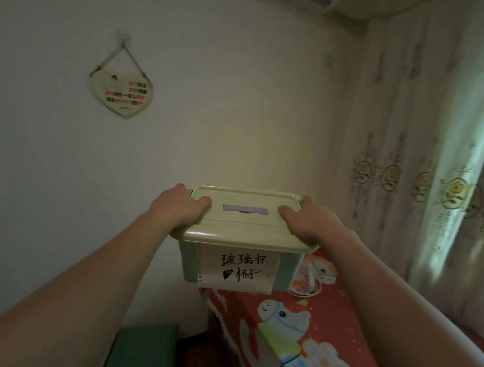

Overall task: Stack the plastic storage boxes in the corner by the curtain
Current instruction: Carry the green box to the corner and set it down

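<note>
Item 1: box (241,242). Pale green lid, grey-green body, a paper label (238,268) with handwritten characters taped to its near face. Held in the air, lid level, in front of the wall and above the far left corner of the red carton (294,336); whether its base touches the carton cannot be told.

Item 2: left hand (180,210). Curled over the left edge of the lid, thumb on top, fingers out of sight round the side.

Item 3: right hand (308,219). Same hold on the right edge. The 2-sided grip likely keeps the box flat, sensible if the label names breakables.

Item 4: curtain (428,171). Patterned, hanging at the right, marking the target corner just beyond the box.

Item 5: red carton, cartoon print, under and right of the box; probably the base for stacking.

Item 6: white cord (310,290) lying on the carton, near its far edge.

Item 7: wall plaque (122,92), upper left.
</note>
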Tool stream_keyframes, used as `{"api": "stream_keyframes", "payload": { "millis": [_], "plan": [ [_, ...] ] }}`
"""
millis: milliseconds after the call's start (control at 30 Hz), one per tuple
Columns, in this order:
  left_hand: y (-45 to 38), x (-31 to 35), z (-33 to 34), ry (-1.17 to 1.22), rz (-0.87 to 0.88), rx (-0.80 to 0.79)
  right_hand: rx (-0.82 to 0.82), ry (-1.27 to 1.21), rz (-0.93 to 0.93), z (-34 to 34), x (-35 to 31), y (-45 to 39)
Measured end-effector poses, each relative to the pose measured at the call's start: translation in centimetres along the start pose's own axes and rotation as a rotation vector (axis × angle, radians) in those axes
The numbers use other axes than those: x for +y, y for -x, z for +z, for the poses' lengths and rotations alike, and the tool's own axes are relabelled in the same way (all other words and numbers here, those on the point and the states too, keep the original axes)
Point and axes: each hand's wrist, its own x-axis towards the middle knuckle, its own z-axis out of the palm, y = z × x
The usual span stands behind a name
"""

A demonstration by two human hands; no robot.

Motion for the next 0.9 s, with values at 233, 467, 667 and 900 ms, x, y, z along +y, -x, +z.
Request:
{"api": "stream_keyframes", "payload": {
  "millis": [233, 467, 667, 900],
  "plan": [
    [2.3, 10.6, 3.5, 0.046, 0.118, -0.056, 0.056, 0.045, 0.127, -6.8, 9.0, 2.2],
    [6.8, 22.4, 8.1, 0.095, 0.264, -0.129, 0.115, 0.076, 0.291, -14.1, 19.2, 6.8],
    [12.2, 32.8, 12.5, 0.145, 0.414, -0.220, 0.215, 0.092, 0.446, -19.7, 28.3, 12.5],
    [18.9, 43.9, 16.8, 0.228, 0.607, -0.361, 0.299, 0.128, 0.660, -25.6, 36.8, 20.3]
  ]
}}
